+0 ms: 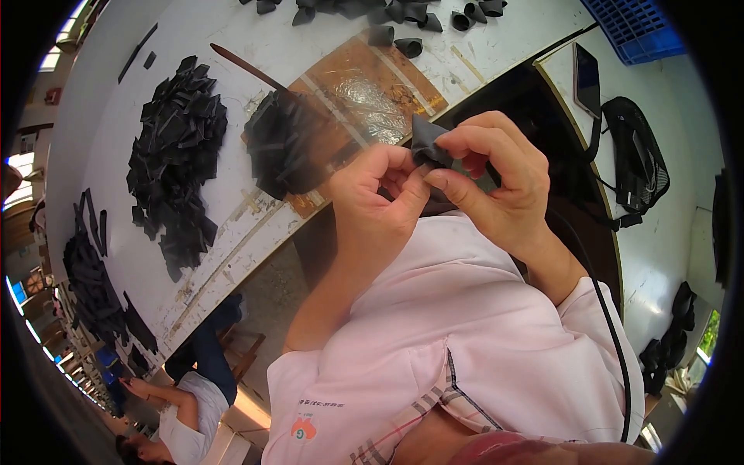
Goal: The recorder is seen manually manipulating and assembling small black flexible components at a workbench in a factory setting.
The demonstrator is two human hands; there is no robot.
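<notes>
Hands close before the chest: left hand [372, 203] and right hand [496, 182] both pinched shut on a small dark fabric piece [428, 146]. Risked slipping from the fingertips, as gripped only at thin edges. Farther, on the white table [310, 46], a near pile of black pieces [283, 143] and a larger pile [178, 155].

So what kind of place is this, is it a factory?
Probably a workshop or small factory where cloth pieces are worked by hand. Both hands, left hand and right hand, pinch a small dark fabric piece above a long white worktable bearing piles of black fabric pieces. Another person sits nearby.
</notes>
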